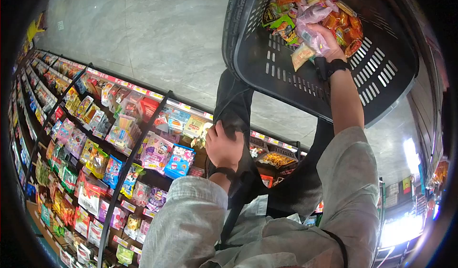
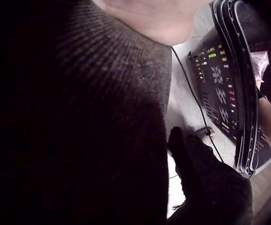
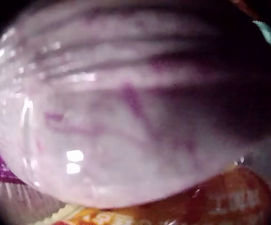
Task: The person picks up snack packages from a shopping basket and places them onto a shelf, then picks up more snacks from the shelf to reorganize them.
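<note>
In the head view, my right hand (image 1: 330,43) is inside a black plastic basket (image 1: 291,72), its fingers curled round pale pink packets (image 1: 310,33). A yellowish packet (image 1: 302,56) lies by that hand, with orange and green snack packets (image 1: 285,29) around it. Close up in the right wrist view, a shiny pinkish-white packet (image 3: 98,126) fills most of the picture, an orange one (image 3: 219,199) beneath it. My left hand (image 1: 224,146) rests on the dark trouser leg (image 1: 234,101) with its fingers spread; only part of this hand (image 2: 149,18) shows in the left wrist view.
Shelves of colourful snack bags (image 1: 114,168) run along the left side of the head view. Grey floor tiles (image 1: 167,34) lie beyond them. A thin black cord (image 2: 191,84) hangs beside the basket's outer wall (image 2: 210,89) in the left wrist view.
</note>
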`<state>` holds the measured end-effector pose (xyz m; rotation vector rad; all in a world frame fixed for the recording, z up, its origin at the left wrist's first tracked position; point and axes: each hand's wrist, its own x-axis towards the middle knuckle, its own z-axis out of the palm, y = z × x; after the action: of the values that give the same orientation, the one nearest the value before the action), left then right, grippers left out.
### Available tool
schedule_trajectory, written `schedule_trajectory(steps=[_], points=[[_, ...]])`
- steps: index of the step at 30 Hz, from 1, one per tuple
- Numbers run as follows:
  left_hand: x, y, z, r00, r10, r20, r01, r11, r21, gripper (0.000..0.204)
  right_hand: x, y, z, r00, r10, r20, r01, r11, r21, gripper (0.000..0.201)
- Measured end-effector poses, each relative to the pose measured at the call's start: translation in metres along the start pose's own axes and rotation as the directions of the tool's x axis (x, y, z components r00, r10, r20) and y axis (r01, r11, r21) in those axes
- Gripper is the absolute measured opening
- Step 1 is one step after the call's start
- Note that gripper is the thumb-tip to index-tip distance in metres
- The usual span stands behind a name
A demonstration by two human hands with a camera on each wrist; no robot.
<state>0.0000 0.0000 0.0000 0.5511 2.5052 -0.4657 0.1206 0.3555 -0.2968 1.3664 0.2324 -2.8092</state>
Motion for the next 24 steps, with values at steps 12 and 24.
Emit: schedule_trajectory(steps=[12, 24], points=[[0.003, 0.000, 0.004, 0.999, 0.018, -0.034, -0.018, 1.000, -0.009, 0.058, 0.022, 0.017, -0.003, 0.993, -0.017, -0.116, -0.013, 0.969, -0.247, 0.065], [0.002, -0.002, 0.000, 1.000, 0.016, -0.025, -0.016, 1.000, -0.009, 0.058, 0.024, 0.033, 0.019, 0.859, -0.334, -0.387, -0.408, 0.008, -0.913, 0.068]])
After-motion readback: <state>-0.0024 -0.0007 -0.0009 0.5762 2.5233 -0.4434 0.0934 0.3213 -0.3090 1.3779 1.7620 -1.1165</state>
